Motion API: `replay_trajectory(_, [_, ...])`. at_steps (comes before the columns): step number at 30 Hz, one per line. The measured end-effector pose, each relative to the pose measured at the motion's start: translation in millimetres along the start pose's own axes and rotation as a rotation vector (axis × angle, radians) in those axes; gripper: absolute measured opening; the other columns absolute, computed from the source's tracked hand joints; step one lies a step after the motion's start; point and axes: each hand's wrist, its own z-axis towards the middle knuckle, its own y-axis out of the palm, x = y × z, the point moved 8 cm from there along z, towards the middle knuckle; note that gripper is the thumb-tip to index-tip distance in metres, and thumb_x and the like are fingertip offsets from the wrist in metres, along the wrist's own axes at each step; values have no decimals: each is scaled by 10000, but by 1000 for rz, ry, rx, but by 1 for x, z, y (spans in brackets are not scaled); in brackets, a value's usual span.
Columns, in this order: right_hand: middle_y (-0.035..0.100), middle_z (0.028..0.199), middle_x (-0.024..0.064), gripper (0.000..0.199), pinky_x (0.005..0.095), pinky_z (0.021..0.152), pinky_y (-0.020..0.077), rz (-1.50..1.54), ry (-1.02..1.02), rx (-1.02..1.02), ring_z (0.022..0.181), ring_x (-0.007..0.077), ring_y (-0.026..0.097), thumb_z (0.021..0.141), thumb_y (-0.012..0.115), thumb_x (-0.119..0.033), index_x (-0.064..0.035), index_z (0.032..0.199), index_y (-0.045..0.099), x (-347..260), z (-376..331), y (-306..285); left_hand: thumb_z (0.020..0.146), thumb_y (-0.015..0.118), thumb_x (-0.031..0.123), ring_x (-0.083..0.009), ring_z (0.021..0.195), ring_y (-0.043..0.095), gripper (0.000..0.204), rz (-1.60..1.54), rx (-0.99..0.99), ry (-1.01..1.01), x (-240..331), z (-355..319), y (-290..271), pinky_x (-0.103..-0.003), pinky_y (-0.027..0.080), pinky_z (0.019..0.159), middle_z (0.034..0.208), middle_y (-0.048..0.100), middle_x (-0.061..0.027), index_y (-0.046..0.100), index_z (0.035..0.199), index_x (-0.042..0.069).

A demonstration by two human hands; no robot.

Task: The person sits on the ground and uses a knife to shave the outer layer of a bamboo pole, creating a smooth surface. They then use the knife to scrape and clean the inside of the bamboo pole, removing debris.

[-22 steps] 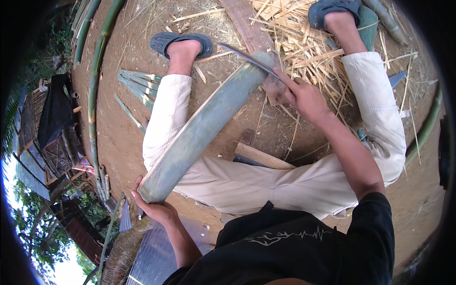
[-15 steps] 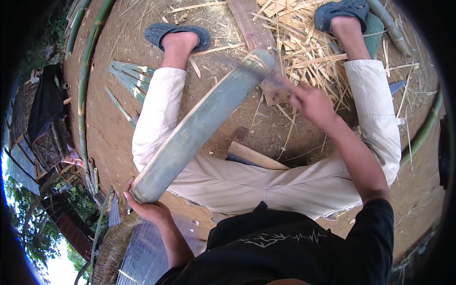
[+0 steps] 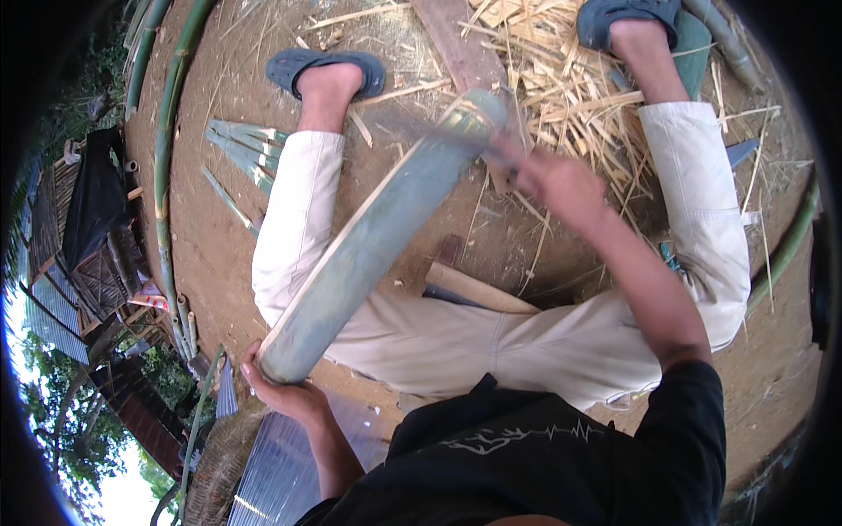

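Note:
A wide split length of green bamboo (image 3: 360, 250) slants across my lap, its near end low on the left and its far end by the wooden plank (image 3: 456, 39). My left hand (image 3: 285, 390) cups the near end from below, fingers curled around its edge. Gripped in my right hand (image 3: 566, 186) is a knife (image 3: 460, 138), its blade smeared by motion. It crosses the bamboo just short of the far end, where paler wood shows. Whether the blade is touching or just above the bamboo, I cannot tell.
Pale bamboo shavings (image 3: 561, 79) pile up beyond my right hand. Split green bamboo pieces (image 3: 246, 149) lie outside my left leg. Long bamboo poles (image 3: 167, 158) run along the left. A wooden block (image 3: 482, 287) sits between my thighs; clear corrugated sheeting (image 3: 281, 465) is at lower left.
The blurred blade has shifted a little toward the near end along the bamboo, with my right hand moving slightly left. My left hand keeps its hold on the near end.

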Motion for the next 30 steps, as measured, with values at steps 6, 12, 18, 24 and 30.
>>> replay_trajectory(6, [657, 781, 152, 583, 442, 558, 611, 4, -16, 133, 595, 309, 692, 946, 632, -254, -258, 1508, 478, 10, -3, -19, 1080, 330, 382, -227, 1027, 572, 464, 34, 19, 119, 11, 3, 4, -378, 445, 947, 1055, 585, -112, 596, 1125, 4])
replay_trajectory(12, [660, 800, 149, 589, 468, 554, 605, 5, 131, 103, 623, 358, 695, 1003, 578, -276, -310, 1556, 378, 13, 4, -6, 1078, 327, 383, -227, 1032, 568, 473, 56, -13, 170, 20, 5, 9, -381, 442, 939, 1056, 584, -114, 594, 1121, -6])
replay_trajectory(18, [626, 859, 176, 641, 498, 634, 581, 16, 110, -18, 671, 371, 677, 1020, 567, -245, -399, 1583, 301, -7, -2, -5, 1069, 348, 398, -229, 1034, 571, 465, 97, 19, 131, 16, 0, 5, -384, 442, 947, 1051, 581, -114, 588, 1116, 3])
replay_trajectory(24, [581, 771, 134, 641, 454, 530, 559, 33, 70, 137, 572, 323, 639, 1001, 583, -197, -418, 1561, 362, 3, 3, -13, 1068, 349, 385, -227, 1045, 572, 453, 12, 22, 87, 21, -2, 10, -387, 446, 955, 1062, 580, -111, 589, 1120, 4])
replay_trajectory(30, [602, 769, 144, 650, 444, 510, 578, -64, 8, 120, 550, 317, 653, 976, 622, -259, -416, 1555, 370, 0, 1, -13, 1068, 341, 368, -226, 1041, 574, 448, 74, 4, 152, 21, 0, 7, -384, 454, 944, 1066, 580, -109, 597, 1104, 3])
